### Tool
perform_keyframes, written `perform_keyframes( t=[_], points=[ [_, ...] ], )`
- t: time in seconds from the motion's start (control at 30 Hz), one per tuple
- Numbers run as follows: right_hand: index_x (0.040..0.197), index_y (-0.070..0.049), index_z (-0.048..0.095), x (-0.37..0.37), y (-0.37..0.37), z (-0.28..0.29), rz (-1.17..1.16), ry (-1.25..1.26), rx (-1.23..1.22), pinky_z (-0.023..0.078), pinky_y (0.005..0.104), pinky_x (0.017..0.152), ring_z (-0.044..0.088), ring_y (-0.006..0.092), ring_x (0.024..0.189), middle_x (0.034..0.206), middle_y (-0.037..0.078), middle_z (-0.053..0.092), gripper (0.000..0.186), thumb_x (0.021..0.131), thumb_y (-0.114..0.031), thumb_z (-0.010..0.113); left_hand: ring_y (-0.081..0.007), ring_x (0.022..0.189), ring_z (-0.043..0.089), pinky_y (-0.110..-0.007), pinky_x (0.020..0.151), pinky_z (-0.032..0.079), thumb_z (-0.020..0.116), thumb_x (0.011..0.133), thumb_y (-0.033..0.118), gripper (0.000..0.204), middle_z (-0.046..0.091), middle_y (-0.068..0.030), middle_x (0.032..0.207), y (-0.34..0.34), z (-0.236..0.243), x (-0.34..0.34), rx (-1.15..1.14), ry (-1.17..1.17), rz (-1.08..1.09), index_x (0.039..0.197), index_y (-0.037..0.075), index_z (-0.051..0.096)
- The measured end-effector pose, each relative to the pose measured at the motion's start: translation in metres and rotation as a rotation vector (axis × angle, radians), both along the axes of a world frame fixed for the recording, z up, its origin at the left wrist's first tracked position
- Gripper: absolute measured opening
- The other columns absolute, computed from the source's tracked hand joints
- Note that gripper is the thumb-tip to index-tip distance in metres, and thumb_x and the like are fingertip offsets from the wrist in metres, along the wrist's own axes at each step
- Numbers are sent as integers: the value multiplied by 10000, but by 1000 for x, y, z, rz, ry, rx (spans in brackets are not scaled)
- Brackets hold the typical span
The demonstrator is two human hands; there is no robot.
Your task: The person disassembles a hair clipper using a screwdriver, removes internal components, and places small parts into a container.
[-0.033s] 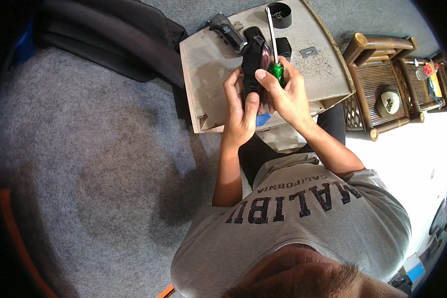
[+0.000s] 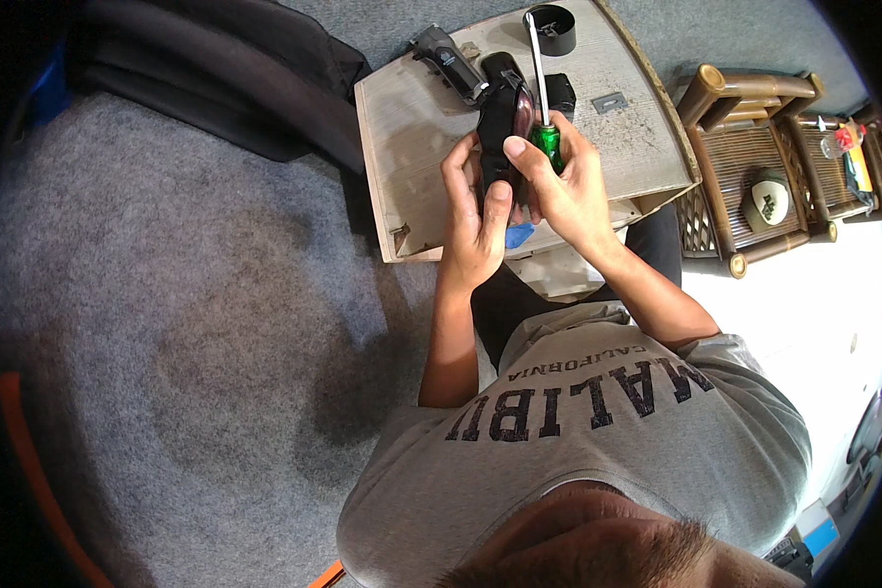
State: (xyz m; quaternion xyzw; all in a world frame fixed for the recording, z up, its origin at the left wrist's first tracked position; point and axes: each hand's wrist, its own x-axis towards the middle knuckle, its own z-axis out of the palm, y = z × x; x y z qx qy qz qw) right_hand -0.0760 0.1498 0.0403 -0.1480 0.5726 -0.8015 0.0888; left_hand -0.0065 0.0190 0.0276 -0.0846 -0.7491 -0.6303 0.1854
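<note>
Both hands are over the small wooden table, around a black hair clipper (image 2: 498, 122) with a dark red glossy side. My left hand (image 2: 472, 220) wraps it from the left, thumb along its lower end. My right hand (image 2: 570, 186) steadies its right side with the thumb and also keeps a screwdriver (image 2: 547, 137) against the palm. The screwdriver has a green see-through handle, and its metal shaft points away from me. Below the fingers, a blue piece (image 2: 519, 235) shows in part; I cannot tell what it is.
On the table (image 2: 421, 186) lie a black clipper-like housing (image 2: 451, 67), a round black container (image 2: 556, 41) with small bits inside, a black blocky part (image 2: 560, 93) and a small metal plate (image 2: 608, 102). Black cloth (image 2: 225, 73) drapes at left. Bamboo chairs (image 2: 735, 157) stand right, one holding a cap (image 2: 769, 201).
</note>
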Motion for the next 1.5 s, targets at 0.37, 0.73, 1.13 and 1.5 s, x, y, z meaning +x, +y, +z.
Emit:
perform_keyframes(
  t=[0.37, 0.73, 1.13, 1.5],
  points=[
    [1133, 59, 649, 8, -6, -2, -145, 46, 37, 512, 238, 624, 618, 55, 722, 786, 46, 710, 396, 934, -248, 803, -119, 849, 592, -266, 708, 505, 507, 1112, 268, 594, 576, -170, 1228, 4, 2, -6, 14, 99, 42, 1538, -6, 195],
    [1145, 26, 597, 5, 0, 13, -5, -89, -46, 437, 224, 450, 577, 47, 538, 749, 33, 670, 395, 937, -237, 806, -149, 980, 588, -277, 805, 500, 484, 1115, 254, 573, 552, -199, 1324, 0, 1, -2, 43, 39, 46, 1544, 0, 201],
    [1205, 19, 556, 4, -1, 10, 19, -40, -47, 418, 219, 372, 594, 88, 479, 776, 36, 659, 395, 971, -231, 753, -129, 840, 616, -251, 676, 519, 474, 1115, 229, 562, 581, -190, 1279, 1, 6, -5, 68, 61, 60, 1540, -4, 189],
    [1137, 16, 621, 2, -3, 10, -3, 11, 21, 414, 231, 433, 583, 53, 508, 649, 1, 645, 397, 946, -273, 816, -129, 866, 616, -251, 681, 524, 459, 1122, 241, 545, 572, -183, 1284, -3, 2, -4, 83, 55, 36, 1533, -6, 201]
  ],
)
